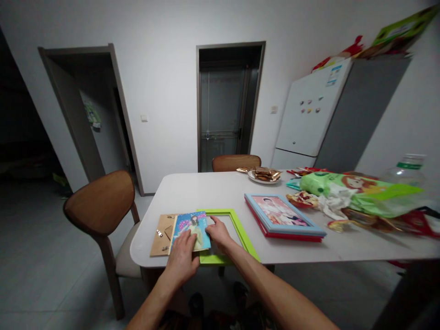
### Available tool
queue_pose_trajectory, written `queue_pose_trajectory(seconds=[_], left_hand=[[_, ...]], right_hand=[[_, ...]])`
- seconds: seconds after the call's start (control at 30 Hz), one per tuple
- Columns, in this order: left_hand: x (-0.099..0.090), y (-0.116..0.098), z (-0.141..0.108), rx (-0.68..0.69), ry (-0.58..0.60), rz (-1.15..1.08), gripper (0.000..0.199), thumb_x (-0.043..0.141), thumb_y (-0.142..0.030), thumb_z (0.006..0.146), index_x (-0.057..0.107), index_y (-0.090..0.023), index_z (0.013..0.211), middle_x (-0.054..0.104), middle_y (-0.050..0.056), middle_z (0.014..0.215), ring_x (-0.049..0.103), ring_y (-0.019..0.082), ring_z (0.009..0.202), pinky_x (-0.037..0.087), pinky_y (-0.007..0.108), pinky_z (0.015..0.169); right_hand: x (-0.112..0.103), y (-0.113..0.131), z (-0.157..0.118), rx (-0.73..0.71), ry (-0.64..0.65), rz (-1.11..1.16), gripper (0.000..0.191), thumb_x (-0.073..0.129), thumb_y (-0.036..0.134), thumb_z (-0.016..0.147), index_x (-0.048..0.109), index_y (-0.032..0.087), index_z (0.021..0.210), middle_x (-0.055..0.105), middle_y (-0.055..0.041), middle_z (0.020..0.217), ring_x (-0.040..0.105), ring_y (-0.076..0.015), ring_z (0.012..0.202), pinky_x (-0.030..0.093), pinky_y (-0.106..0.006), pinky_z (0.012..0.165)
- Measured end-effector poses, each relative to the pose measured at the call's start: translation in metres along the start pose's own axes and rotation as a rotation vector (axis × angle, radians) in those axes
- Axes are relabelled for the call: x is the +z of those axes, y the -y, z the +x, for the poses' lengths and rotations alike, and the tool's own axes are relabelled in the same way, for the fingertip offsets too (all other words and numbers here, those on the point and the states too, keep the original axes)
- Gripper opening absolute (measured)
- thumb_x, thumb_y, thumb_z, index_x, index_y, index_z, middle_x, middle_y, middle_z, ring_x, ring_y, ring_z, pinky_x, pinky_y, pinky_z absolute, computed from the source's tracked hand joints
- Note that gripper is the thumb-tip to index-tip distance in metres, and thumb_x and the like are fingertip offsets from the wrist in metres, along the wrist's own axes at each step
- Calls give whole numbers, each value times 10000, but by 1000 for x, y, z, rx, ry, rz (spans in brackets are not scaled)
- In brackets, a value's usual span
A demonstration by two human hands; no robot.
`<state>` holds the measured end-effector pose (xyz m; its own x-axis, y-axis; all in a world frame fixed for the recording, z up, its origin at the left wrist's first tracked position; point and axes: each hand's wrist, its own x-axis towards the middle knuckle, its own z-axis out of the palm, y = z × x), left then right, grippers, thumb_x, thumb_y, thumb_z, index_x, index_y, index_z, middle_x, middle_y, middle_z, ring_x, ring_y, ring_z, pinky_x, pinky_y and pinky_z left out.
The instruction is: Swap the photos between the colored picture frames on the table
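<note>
A picture card [181, 225] with a drawn long-haired figure in a yellow dress lies partly over a brown frame backing board [158, 245] and partly over a lime-green picture frame [245, 238]. Metal clips and a stand wire show on the board. My left hand [182, 259] rests on the card's lower part, fingers stretched flat over it. At the card's right edge, my right hand [220, 234] has its thumb and fingers closed on the border, index finger partly extended. The undersides of its fingers are hidden. Both forearms reach in from the table's front edge.
Right of the frame, a blue-framed photo [282, 213] lies on a red frame [292, 237]. Behind are a plate [264, 180] of wrapped snacks, a green bag [364, 188] and a plastic bottle [405, 169]. Wooden chairs [103, 201] stand left and behind the white table [185, 188].
</note>
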<state>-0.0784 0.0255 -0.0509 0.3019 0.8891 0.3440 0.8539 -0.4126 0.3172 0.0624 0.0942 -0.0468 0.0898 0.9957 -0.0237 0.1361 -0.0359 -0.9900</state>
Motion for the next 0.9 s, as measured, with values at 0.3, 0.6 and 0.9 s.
queue_pose_trajectory(seconds=[0.3,0.6,0.9], left_hand=[[-17,-7,27,-198,-418,-707,329,417,-149,728,556,-182,1025,593,61,1076,502,196,1047,337,366,948],[14,-44,42,-369,-456,-1092,316,386,-253,787,527,-75,1006,651,119,930,616,182,839,486,274,726],[25,-41,31,-268,-184,-733,403,515,-149,666,505,-146,1069,558,111,1124,491,214,1069,360,371,930]], right_hand=[[0,45,-24,-50,24,382,455,528,252,686,439,125,1115,577,-21,747,537,-80,555,419,-177,482],[-31,16,-22,76,-17,545,299,388,103,662,522,160,923,635,-28,649,587,-128,579,459,-225,538],[-98,10,5,99,-78,188,312,407,77,618,603,113,858,612,-46,515,576,-162,483,423,-222,435]])
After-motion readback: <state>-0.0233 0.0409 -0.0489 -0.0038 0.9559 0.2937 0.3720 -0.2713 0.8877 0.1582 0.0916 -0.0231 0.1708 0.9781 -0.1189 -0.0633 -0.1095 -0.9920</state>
